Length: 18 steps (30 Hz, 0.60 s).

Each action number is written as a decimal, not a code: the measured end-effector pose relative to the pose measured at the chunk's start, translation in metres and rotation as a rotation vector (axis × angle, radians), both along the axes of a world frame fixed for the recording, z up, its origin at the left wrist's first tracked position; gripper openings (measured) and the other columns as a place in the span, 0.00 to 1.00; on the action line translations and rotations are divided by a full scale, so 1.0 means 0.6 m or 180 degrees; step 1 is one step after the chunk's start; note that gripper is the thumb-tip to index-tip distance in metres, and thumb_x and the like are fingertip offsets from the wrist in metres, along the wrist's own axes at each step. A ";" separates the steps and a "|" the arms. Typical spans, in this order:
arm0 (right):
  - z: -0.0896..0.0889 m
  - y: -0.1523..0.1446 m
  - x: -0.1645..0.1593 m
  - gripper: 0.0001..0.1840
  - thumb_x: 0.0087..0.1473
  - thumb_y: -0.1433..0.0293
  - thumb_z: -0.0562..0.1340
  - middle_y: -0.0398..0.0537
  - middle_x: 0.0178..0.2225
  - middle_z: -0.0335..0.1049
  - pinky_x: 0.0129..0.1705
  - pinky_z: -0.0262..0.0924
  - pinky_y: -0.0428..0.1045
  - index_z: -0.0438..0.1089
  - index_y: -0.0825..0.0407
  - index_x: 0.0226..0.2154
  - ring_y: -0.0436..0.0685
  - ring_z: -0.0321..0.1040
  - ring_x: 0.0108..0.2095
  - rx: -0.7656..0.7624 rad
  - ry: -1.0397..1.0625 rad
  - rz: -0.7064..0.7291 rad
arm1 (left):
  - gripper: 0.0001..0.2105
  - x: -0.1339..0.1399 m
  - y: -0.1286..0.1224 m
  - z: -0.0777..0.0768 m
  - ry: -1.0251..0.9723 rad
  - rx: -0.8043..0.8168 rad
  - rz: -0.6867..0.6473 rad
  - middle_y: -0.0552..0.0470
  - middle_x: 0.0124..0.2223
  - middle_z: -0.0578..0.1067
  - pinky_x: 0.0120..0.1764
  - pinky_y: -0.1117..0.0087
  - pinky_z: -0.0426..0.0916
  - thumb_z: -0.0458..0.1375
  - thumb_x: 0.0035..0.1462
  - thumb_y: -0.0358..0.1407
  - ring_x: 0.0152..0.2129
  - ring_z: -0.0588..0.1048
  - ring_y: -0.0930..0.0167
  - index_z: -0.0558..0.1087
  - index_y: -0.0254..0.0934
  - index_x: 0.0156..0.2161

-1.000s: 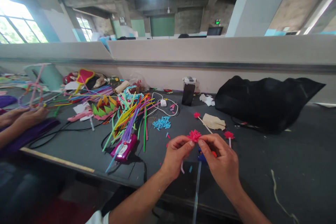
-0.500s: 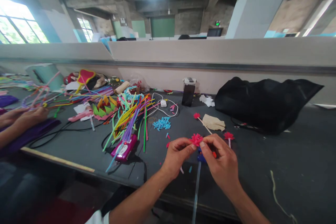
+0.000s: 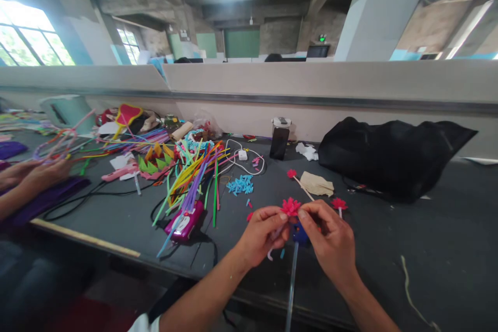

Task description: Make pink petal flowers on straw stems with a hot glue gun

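Observation:
A small red-pink pipe-cleaner-like flower point(image 3: 290, 206) is held up between both hands above the dark table. My left hand point(image 3: 264, 236) pinches its left side, with a pale stem running down through the curled fingers. From the right, my right hand point(image 3: 330, 238) pinches the flower's edge with thumb and forefinger. Partly hidden behind the right hand lies a blue glue gun point(image 3: 300, 234), with a clear glue stick point(image 3: 292, 285) pointing toward me. Two similar flowers lie beyond: one on a pale stem point(image 3: 291, 173), another point(image 3: 339, 204) just past my right hand.
Left of my hands lie small blue pieces point(image 3: 240, 184), a bundle of colourful pipe cleaners point(image 3: 190, 181) and a magenta device point(image 3: 185, 222). A phone point(image 3: 279, 143) leans at the back beside a black bag point(image 3: 389, 158). Another person's hands point(image 3: 42, 176) work at far left.
The flower has tilted slightly, showing more of its side. My left hand's lower fingers have shifted and show more around the stem. The view has moved very slightly.

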State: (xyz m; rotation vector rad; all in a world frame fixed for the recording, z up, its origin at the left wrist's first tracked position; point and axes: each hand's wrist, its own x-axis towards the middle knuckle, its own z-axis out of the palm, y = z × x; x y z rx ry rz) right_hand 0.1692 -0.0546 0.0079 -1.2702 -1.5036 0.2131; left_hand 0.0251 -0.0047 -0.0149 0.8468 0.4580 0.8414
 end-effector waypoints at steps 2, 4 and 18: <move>0.000 0.001 0.000 0.08 0.59 0.66 0.59 0.39 0.28 0.68 0.29 0.58 0.45 0.70 0.49 0.30 0.48 0.64 0.26 0.0019 0.0019 -0.0019 | 0.10 0.000 0.001 0.000 -0.0115 -0.0079 -0.0034 0.55 0.18 0.69 0.15 0.77 0.48 0.64 0.52 0.37 0.10 0.59 0.80 0.77 0.30 0.33; -0.002 0.001 0.000 0.06 0.59 0.66 0.60 0.40 0.31 0.71 0.31 0.60 0.44 0.72 0.48 0.34 0.49 0.67 0.29 0.0052 0.0077 -0.0102 | 0.08 0.000 0.001 0.000 -0.0196 -0.0162 0.0005 0.56 0.18 0.69 0.14 0.77 0.47 0.64 0.52 0.36 0.10 0.59 0.81 0.76 0.31 0.33; -0.006 0.002 -0.010 0.05 0.59 0.69 0.59 0.43 0.31 0.69 0.31 0.61 0.46 0.70 0.49 0.33 0.51 0.67 0.30 0.0314 -0.0289 -0.0097 | 0.11 0.002 -0.005 0.003 -0.0071 -0.0169 0.0328 0.58 0.17 0.66 0.18 0.76 0.43 0.68 0.47 0.38 0.13 0.56 0.82 0.75 0.32 0.30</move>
